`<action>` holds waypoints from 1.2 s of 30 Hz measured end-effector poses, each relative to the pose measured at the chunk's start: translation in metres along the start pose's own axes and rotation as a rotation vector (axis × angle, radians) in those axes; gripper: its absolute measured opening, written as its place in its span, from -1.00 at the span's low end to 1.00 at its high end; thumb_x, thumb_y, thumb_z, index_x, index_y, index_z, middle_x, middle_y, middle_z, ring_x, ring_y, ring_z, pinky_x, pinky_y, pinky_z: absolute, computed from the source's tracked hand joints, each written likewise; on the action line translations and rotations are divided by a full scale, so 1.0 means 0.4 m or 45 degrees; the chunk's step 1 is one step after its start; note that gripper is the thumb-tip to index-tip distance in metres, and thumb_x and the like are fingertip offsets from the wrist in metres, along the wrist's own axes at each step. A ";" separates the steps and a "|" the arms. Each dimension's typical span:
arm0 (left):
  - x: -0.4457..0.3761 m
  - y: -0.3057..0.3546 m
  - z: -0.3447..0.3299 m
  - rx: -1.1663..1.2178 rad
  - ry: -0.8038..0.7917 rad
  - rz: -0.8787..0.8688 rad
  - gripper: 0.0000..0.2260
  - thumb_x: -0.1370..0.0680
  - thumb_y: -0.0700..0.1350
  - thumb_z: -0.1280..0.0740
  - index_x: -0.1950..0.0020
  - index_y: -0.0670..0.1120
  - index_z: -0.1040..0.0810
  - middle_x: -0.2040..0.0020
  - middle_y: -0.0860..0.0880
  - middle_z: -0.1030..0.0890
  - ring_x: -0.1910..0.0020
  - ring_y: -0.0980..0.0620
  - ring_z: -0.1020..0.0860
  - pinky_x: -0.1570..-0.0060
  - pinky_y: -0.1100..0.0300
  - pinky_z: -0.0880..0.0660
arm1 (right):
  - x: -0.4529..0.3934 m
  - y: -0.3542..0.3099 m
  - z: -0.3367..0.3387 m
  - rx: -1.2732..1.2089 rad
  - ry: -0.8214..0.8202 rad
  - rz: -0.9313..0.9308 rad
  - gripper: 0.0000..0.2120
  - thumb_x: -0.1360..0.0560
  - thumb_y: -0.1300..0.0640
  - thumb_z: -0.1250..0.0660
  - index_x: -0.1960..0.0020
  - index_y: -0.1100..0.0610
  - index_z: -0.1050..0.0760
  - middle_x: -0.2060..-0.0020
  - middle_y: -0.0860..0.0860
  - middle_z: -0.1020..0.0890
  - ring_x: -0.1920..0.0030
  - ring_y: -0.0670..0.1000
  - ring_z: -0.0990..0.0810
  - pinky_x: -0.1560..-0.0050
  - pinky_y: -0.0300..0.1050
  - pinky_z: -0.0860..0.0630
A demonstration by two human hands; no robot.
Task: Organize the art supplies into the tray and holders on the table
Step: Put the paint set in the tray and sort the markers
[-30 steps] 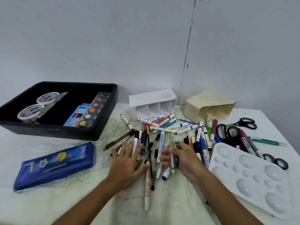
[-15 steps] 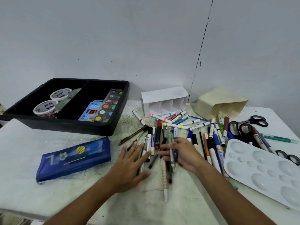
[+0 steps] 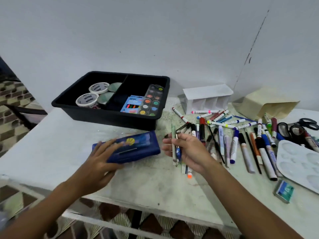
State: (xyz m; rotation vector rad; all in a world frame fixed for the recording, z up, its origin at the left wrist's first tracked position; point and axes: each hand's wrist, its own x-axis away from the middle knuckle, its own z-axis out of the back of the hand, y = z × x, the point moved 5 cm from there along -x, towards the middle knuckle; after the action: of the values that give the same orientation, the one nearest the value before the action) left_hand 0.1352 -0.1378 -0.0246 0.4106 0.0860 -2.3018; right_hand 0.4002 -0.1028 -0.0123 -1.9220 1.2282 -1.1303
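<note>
My right hand (image 3: 187,150) is lifted off the table and grips a small bundle of pens and brushes (image 3: 175,147), held nearly upright. With fingers spread, my left hand (image 3: 101,159) rests on the left end of a blue pencil case (image 3: 138,147) lying in front of the black tray (image 3: 107,116). The tray holds two tape rolls (image 3: 87,99), a neon crayon box (image 3: 132,104) and a watercolour set (image 3: 152,100). A heap of loose markers and pens (image 3: 229,133) is spread across the table to the right. A white divided holder (image 3: 206,98) lies on its side behind them.
A cream paper bag (image 3: 265,102) lies tipped at the back right. Scissors (image 3: 309,123) and a white paint palette (image 3: 300,163) sit at the right edge, with a small green-blue box (image 3: 284,190) near the front. The table's front edge is close below my arms.
My right hand has risen off the pile with a bundle of pens. My left hand has left the pens and moved left onto the blue pencil case. The view has swung left.
</note>
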 end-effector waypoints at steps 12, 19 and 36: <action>0.071 -0.098 -0.018 0.039 0.322 0.229 -0.66 -0.64 -0.03 -0.17 -0.25 -0.21 -0.58 -0.28 -0.18 -0.56 -0.18 -0.15 -0.58 -0.12 -0.22 -0.54 | -0.024 0.104 -0.171 0.170 -0.213 0.131 -0.80 -0.58 0.39 -0.19 -0.10 0.24 -0.53 0.02 0.13 -0.69 0.01 0.16 -0.69 -0.06 -0.06 -0.62; 0.008 -0.110 0.059 0.362 0.345 0.351 -0.49 -0.40 0.01 -0.37 -0.28 -0.23 -0.54 -0.16 -0.10 -0.61 -0.05 0.06 -0.57 -0.11 0.34 -0.50 | -0.042 0.051 -0.271 0.983 -0.334 0.862 -0.75 -0.54 0.32 -0.28 -0.19 0.29 -0.58 -0.06 0.03 -0.67 -0.08 -0.13 -0.63 -0.09 -0.30 -0.51; -0.007 -0.168 0.077 0.787 0.168 0.619 -0.36 -0.33 -0.23 -0.58 -0.37 -0.14 -0.47 -0.16 0.02 -0.57 0.04 0.07 -0.63 0.22 0.35 -0.58 | -0.095 0.076 -0.360 2.206 -0.382 1.347 -0.81 -0.49 0.23 -0.25 0.02 0.18 -0.63 0.14 0.09 -0.68 0.12 0.15 -0.63 0.18 0.03 -0.58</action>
State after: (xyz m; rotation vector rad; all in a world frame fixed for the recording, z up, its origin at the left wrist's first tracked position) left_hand 0.0806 -0.0950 0.0012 0.7958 -0.6098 -1.7766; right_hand 0.2522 -0.0848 0.0174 -0.0239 0.4402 -0.6854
